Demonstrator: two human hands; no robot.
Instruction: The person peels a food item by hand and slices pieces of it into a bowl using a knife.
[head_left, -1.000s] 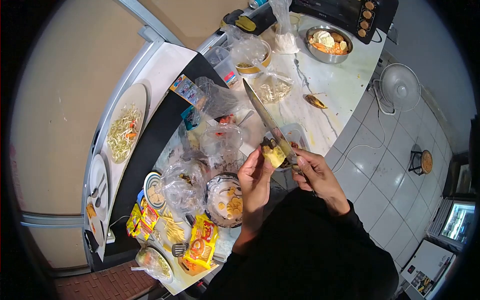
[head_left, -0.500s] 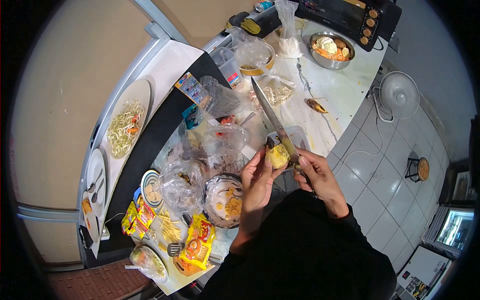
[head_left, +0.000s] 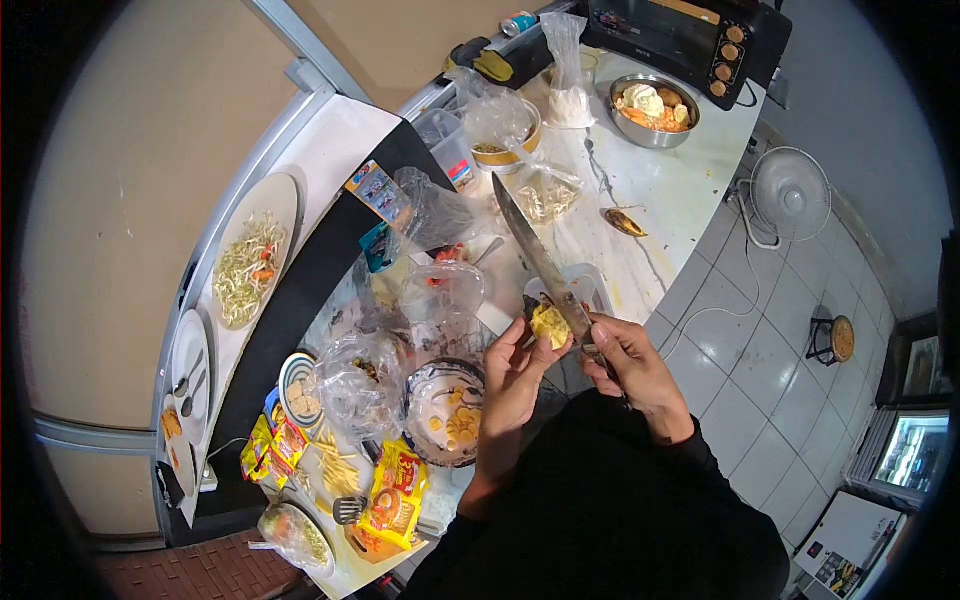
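My left hand (head_left: 515, 375) holds a yellow vegetable chunk (head_left: 549, 325) between thumb and fingers. The chunk has dark patches and its exact kind is unclear. My right hand (head_left: 637, 365) is closed around the handle of a large kitchen knife (head_left: 540, 255), its long blade slanting up and to the left. The lower part of the blade lies against or very close to the chunk's right side. Just beyond the hands, a clear plastic container (head_left: 590, 287) is partly hidden by the knife. A brown, pointed piece of peel or root (head_left: 626, 222) lies on the marble table.
A steel bowl of vegetables (head_left: 655, 110) stands near a black oven (head_left: 690, 45). To the left are plastic bags (head_left: 360, 380), a decorated plate with yellow slices (head_left: 440, 425) and yellow noodle packets (head_left: 397, 490). Plates of bean sprouts (head_left: 250, 265) rest on the raised ledge.
The whole view has shifted slightly. The chunk has been turned in my left hand and shows a rougher yellow face. Both hands keep their hold, with the knife staying beside the chunk.
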